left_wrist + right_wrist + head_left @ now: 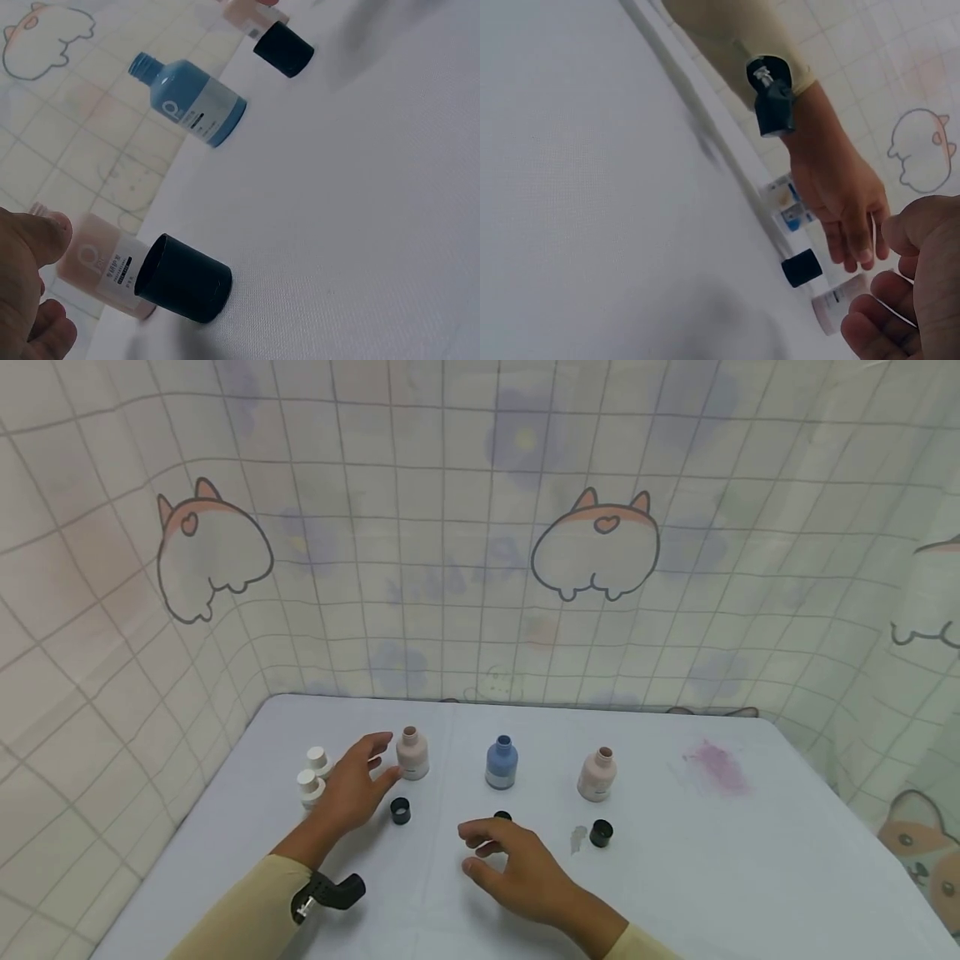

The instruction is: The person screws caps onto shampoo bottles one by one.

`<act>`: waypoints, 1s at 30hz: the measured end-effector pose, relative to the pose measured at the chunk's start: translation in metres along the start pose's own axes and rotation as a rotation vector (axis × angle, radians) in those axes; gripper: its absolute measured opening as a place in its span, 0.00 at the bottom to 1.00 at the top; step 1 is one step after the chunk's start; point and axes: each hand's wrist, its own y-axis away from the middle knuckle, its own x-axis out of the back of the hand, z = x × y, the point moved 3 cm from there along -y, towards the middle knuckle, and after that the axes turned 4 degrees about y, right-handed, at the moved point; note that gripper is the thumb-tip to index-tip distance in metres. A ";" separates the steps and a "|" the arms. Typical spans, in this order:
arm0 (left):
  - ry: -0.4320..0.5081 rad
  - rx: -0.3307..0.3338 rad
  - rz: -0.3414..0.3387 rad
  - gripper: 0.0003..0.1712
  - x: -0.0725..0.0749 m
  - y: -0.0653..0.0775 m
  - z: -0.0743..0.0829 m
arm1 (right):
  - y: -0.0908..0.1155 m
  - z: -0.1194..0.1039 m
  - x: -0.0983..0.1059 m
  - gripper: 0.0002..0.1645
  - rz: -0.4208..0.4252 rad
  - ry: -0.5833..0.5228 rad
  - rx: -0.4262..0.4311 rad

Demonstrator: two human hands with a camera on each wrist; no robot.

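Three uncapped bottles stand in a row: a pale pink one [412, 755] on the left, a blue one [502, 765] in the middle, another pale pink one [597, 776] on the right. My left hand [356, 782] is beside the left pink bottle, fingers loosely bent, holding nothing. In front of that bottle lies a black cap [401, 811]. My right hand [517, 868] hovers over the table with relaxed fingers and nothing in them. It partly hides a second black cap [503, 816] before the blue bottle [196, 102]. A third black cap [602, 832] sits before the right bottle.
Two small white-capped bottles [310, 787] stand left of my left hand, partly hidden by it. A pink stain [717, 766] marks the white tabletop [675, 877] at the right, and a grey smudge [577, 839] lies near the right cap. A patterned curtain [465, 543] surrounds the table.
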 end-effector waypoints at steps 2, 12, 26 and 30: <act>0.006 0.005 -0.005 0.35 0.000 -0.002 0.000 | -0.005 -0.002 -0.004 0.24 -0.011 -0.007 -0.003; 0.057 -0.019 -0.051 0.33 -0.002 -0.013 -0.004 | -0.028 -0.006 -0.022 0.23 -0.004 -0.093 0.016; 0.061 -0.036 -0.068 0.35 -0.007 -0.028 -0.007 | -0.055 -0.005 -0.037 0.24 0.032 -0.116 -0.027; 0.073 -0.045 -0.076 0.34 -0.008 -0.031 -0.008 | -0.063 -0.007 -0.041 0.24 0.027 -0.121 -0.030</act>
